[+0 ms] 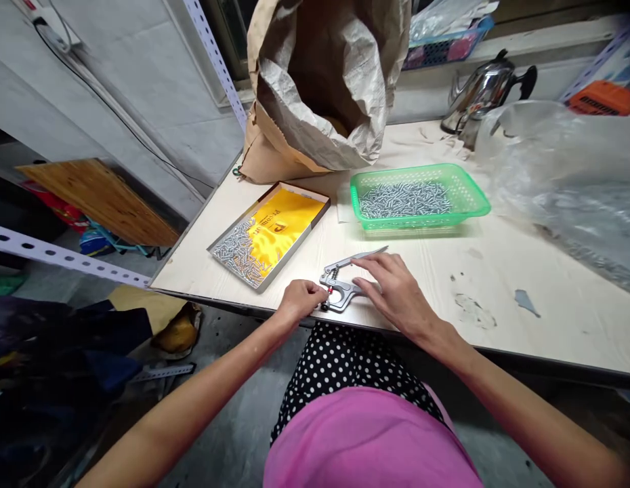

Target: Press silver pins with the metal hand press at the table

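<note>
A pair of silver snap-fastener pliers [344, 290] lies near the table's front edge, with its spring, a red part and a black part at the jaw end. My right hand [396, 293] grips the handles, fingers over the upper one and thumb by the lower one; the handles are spread apart. At the jaws, my left hand [301, 298] is closed in a pinch, and whatever its fingertips hold is too small to make out. Just beyond is a shallow box [295, 245] with small silver metal pieces [240, 252] on a yellow sheet [282, 220].
A green plastic basket [414, 220] full of similar metal pieces stands farther back. Behind it are a large open paper sack [279, 146] and a metal kettle [485, 91]. A clear plastic bag [563, 163] covers the right side. A grey scrap [526, 301] lies on the table [498, 271].
</note>
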`<state>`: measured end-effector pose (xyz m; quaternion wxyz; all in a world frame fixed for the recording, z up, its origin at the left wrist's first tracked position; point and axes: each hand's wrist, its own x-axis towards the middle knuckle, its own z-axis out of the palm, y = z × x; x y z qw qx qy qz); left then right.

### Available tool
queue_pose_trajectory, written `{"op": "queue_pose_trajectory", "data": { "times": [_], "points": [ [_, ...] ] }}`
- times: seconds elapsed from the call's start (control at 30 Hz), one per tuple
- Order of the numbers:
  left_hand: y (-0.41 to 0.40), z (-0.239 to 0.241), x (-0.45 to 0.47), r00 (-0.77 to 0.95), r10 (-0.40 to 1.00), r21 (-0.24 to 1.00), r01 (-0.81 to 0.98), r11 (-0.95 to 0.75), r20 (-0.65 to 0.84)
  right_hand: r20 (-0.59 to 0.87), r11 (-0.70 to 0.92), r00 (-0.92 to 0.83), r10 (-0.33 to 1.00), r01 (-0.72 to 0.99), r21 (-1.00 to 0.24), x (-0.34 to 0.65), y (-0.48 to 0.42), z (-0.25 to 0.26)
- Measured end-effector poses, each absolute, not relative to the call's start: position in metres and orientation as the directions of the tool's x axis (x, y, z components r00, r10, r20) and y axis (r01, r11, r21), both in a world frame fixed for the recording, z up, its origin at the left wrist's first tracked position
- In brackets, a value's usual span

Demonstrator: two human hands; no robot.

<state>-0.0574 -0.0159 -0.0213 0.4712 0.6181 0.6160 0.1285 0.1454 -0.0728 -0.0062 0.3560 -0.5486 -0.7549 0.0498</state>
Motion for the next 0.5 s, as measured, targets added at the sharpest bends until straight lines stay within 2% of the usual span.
{"op": "queue_pose_trajectory", "data": {
  "times": [0.2, 0.5],
  "points": [
    [-0.008, -0.018, -0.054, 0.184, 0.849, 0.63, 0.749, 0.205, -0.496, 0.323, 0.278, -0.13, 0.937, 0.839, -0.468, 0.153, -0.096, -0.055],
    [-0.011, 0.003, -0.043, 0.175, 0.799, 0.512, 0.839, 0.186, -0.575, 0.296, 0.223, -0.103, 0.95, 0.886, -0.407, 0.148, -0.096, -0.066]
  ]
}}
